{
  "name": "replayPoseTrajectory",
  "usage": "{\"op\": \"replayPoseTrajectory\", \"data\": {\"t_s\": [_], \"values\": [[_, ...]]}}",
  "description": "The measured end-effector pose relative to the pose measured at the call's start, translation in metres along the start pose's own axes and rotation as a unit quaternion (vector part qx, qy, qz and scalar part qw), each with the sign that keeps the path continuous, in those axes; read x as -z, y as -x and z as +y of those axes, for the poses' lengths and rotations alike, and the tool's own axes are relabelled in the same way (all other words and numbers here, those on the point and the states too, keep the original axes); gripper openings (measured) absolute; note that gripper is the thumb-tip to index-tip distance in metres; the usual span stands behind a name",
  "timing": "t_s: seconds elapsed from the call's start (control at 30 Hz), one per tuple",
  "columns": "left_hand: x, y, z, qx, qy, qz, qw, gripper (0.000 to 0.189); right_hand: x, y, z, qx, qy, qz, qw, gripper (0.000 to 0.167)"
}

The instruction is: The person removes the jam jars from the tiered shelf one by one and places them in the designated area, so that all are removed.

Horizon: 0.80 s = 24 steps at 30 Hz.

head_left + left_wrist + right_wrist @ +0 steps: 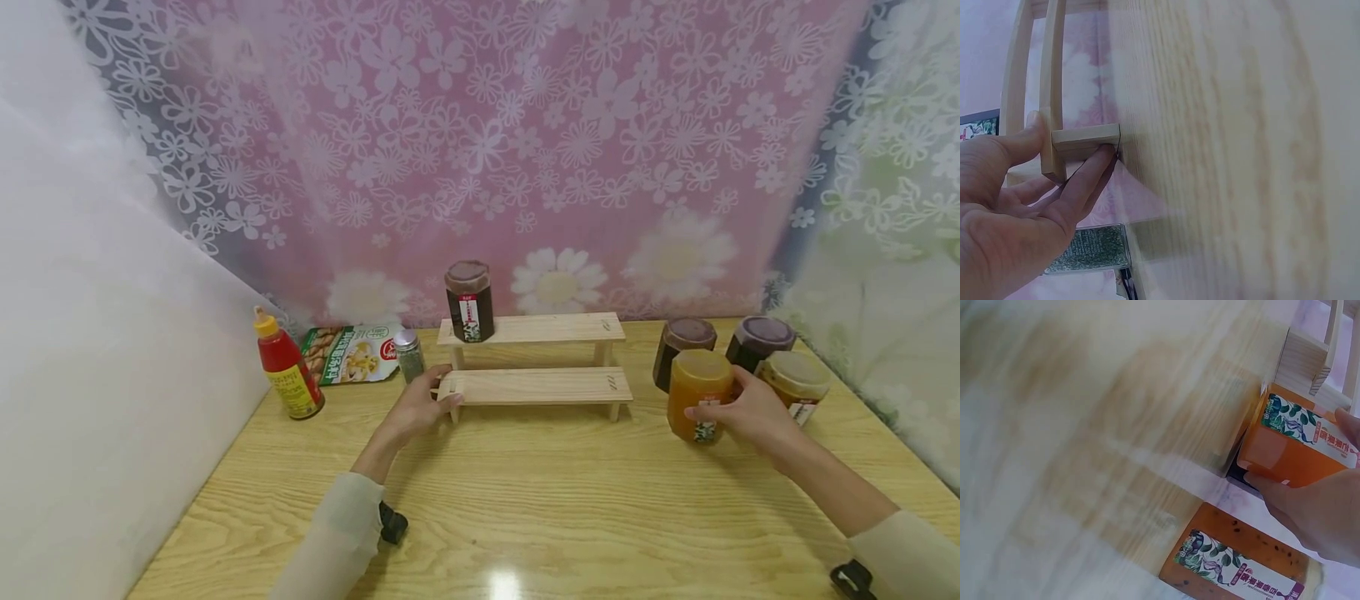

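Observation:
My left hand [415,408] grips the left end of the lower step of a two-tier wooden rack [536,386]; in the left wrist view the thumb and fingers lie around that corner. With my right hand [757,417] I hold an orange jar [692,392] with a yellow lid, thumb and fingers on its sides. Whether its base touches the table cannot be told. A second amber jar [1235,562], with dark specks and a pale lid, stands beside it. On the rack's upper step, at its left end, sits a dark jar [470,304].
Two more dark jars [681,343] [759,340] stand behind the orange one. Just left of the rack is a shaker [409,357] with green contents. A red squeeze bottle [288,367] and a flat food packet [352,354] are farther left. A floral curtain [480,167] hangs behind the table [480,500].

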State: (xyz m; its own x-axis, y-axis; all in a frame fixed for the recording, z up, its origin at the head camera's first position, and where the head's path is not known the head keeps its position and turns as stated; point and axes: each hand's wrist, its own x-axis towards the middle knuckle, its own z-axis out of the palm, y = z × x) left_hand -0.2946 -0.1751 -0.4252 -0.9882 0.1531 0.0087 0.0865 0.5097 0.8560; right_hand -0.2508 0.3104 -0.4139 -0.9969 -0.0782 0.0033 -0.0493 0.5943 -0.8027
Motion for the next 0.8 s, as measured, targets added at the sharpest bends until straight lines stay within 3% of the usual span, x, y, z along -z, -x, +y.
{"op": "replayPoseTrajectory", "data": {"t_s": [0.53, 0.8], "values": [[-0.001, -0.002, -0.001, 0.000, -0.002, 0.001, 1.0000, 0.060, 0.006, 0.000, 0.010, 0.014, -0.034, 0.006, 0.9993, 0.088], [-0.001, -0.002, -0.003, -0.002, -0.001, 0.005, 1.0000, 0.059, 0.011, 0.000, 0.009, 0.024, -0.059, -0.020, 0.9978, 0.090]]}}
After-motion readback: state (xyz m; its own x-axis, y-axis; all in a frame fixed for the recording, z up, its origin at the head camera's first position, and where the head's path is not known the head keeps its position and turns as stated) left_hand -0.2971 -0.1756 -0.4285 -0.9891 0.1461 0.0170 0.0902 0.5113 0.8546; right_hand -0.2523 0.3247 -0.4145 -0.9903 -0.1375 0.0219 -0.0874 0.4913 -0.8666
